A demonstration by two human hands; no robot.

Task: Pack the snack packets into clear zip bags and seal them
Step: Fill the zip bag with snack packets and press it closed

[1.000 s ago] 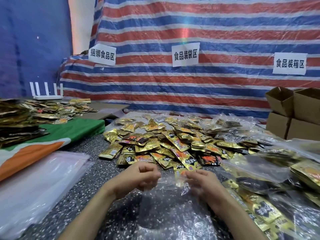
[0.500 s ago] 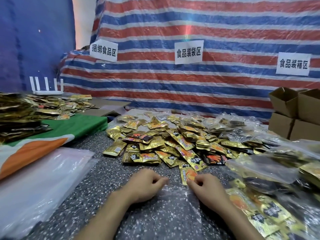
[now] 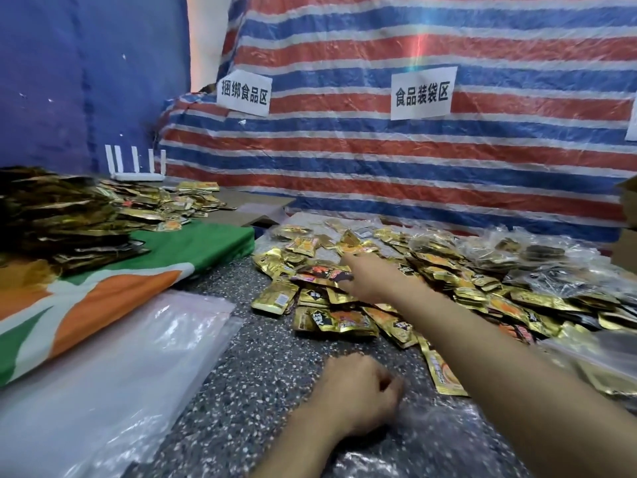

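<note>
Part done, I judge: filled bags (image 3: pixel 537 263) lie far right, but the bag (image 3: pixel 441 439) by me on the counter (image 3: pixel 269 367) looks empty, my left hand (image 3: pixel 358 391) curled at its edge, grip unclear, my right hand (image 3: pixel 372 277) reaching open into loose packets (image 3: pixel 331 319)

You're in what looks like a makeshift packing workshop: striped tarp (image 3: pixel 379 160) at twelve o'clock bearing paper zone signs (image 3: pixel 423 93), snack packets (image 3: pixel 517 298) heaped at one.

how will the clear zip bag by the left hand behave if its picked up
Probably floppy: the clear zip bag lies wrinkled on the table. Likely very light and thin, since the speckled top shows through it. Its glossy film may slip, so pinch an edge.
</note>
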